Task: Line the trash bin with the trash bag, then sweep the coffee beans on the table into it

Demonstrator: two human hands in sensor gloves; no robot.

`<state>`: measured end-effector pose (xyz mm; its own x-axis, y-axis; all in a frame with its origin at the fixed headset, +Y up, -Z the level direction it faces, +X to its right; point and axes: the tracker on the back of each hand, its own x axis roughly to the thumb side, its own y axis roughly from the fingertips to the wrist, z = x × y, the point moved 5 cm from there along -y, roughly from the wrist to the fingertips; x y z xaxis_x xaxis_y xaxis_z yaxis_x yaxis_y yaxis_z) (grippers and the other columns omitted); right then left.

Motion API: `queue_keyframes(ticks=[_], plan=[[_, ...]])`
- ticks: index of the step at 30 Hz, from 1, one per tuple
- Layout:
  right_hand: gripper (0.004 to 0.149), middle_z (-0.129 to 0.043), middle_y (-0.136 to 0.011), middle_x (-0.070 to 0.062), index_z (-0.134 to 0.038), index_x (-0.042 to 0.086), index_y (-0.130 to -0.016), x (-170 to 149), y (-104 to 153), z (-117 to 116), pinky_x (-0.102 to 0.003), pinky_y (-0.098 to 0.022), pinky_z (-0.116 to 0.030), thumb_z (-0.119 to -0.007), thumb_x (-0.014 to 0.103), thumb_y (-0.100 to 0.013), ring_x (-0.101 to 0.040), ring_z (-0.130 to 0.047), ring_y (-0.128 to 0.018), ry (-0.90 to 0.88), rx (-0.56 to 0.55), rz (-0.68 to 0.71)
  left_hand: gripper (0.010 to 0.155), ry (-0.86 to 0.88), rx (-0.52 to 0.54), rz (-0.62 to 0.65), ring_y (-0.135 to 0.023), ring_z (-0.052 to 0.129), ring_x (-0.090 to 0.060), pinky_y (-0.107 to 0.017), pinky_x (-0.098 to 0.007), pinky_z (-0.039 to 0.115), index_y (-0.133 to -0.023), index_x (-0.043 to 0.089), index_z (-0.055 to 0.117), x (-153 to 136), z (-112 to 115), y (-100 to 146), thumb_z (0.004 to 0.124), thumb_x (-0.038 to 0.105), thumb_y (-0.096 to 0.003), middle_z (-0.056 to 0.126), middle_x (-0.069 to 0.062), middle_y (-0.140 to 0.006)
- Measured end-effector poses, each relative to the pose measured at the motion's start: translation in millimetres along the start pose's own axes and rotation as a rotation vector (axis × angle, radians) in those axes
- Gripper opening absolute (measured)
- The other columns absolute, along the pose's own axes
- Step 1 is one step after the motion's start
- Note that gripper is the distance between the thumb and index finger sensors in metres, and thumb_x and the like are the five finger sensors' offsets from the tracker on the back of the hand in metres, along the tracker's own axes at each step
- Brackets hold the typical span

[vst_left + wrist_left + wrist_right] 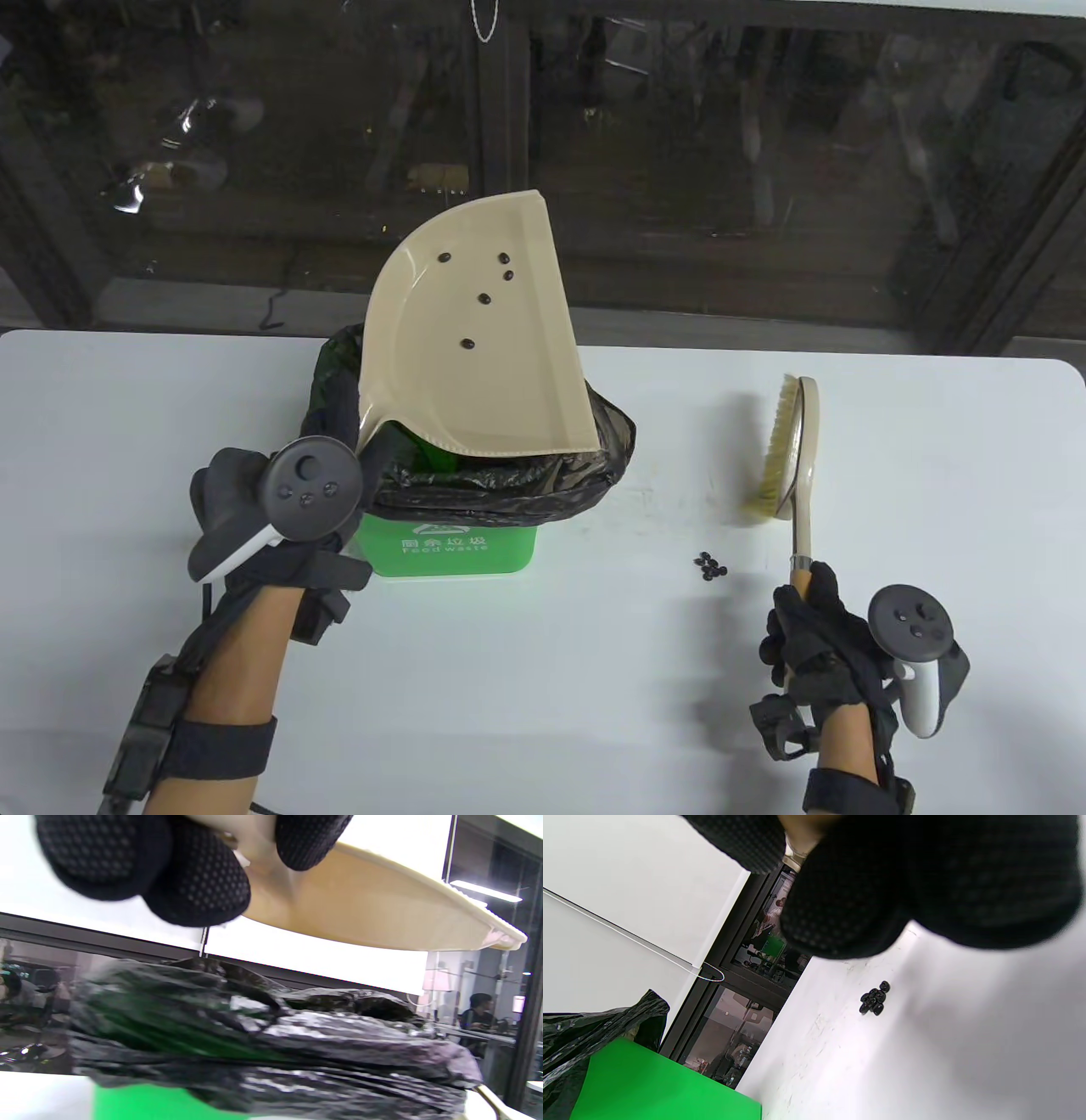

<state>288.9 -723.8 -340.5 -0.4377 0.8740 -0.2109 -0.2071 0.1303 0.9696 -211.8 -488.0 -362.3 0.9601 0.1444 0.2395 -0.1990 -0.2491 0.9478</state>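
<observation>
A green trash bin (pixel 450 548) stands on the white table (pixel 543 679), lined with a black trash bag (pixel 551 484) folded over its rim. My left hand (pixel 335 424) grips the handle of a beige dustpan (pixel 475 356) and holds it tilted up over the bin's mouth; several coffee beans (pixel 484 299) lie on its inner face. My right hand (pixel 806 632) grips the wooden handle of a hand brush (pixel 789 450), whose bristles point left above the table. A small heap of coffee beans (pixel 711 567) lies on the table between bin and brush, also seen as beans (pixel 874 998) in the right wrist view.
The table's far edge runs behind the bin, with a dark glass wall (pixel 764 170) beyond it. In the left wrist view the bag rim (pixel 271 1035) fills the lower half under the dustpan's underside (pixel 382 912).
</observation>
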Motion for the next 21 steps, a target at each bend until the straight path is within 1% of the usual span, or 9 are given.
queue_keyframes(ticks=[4,9,16,21], plan=[[0.067,-0.089,-0.064,-0.018,-0.037,-0.007,-0.101,0.0,-0.1,-1.1,-0.033,-0.011,-0.091,-0.069,0.03,-0.055,-0.013,-0.1,-0.026,0.004,0.005,-0.001,0.067,-0.034,0.02,-0.029,-0.046,0.1,-0.032,-0.036,-0.046,0.085,-0.118,-0.015,0.039,-14.3,-2.8,5.0,0.063,0.028,-0.0739,0.077,-0.028,-0.095],[0.067,-0.089,-0.064,-0.019,-0.036,-0.007,-0.101,-0.1,0.1,-1.7,-0.033,-0.011,-0.091,-0.069,0.03,-0.055,-0.013,-0.1,-0.026,0.01,0.01,-0.001,0.066,-0.155,0.051,-0.058,-0.047,0.1,-0.032,-0.037,-0.046,0.085,-0.119,-0.014,0.039,-27.2,-6.4,10.3,0.063,0.028,-0.0737,0.077,-0.027,-0.095],[0.067,-0.089,-0.064,-0.019,-0.036,-0.007,-0.101,0.1,0.1,-3.7,-0.033,-0.012,-0.091,-0.069,0.03,-0.055,-0.013,-0.1,-0.027,0.023,0.022,-0.003,0.067,-0.275,0.065,-0.086,-0.048,0.1,-0.033,-0.037,-0.046,0.084,-0.119,-0.014,0.039,-37.8,-5.3,14.1,0.064,0.029,-0.0734,0.077,-0.027,-0.096],[0.067,-0.089,-0.064,-0.019,-0.036,-0.007,-0.101,0.1,0.2,-4.1,-0.033,-0.012,-0.091,-0.069,0.03,-0.055,-0.013,-0.1,-0.027,0.024,0.025,-0.003,0.067,-0.378,0.093,-0.083,-0.049,0.099,-0.033,-0.038,-0.047,0.084,-0.119,-0.013,0.039,-38.6,-5.9,15.9,0.064,0.029,-0.0731,0.076,-0.027,-0.096]])
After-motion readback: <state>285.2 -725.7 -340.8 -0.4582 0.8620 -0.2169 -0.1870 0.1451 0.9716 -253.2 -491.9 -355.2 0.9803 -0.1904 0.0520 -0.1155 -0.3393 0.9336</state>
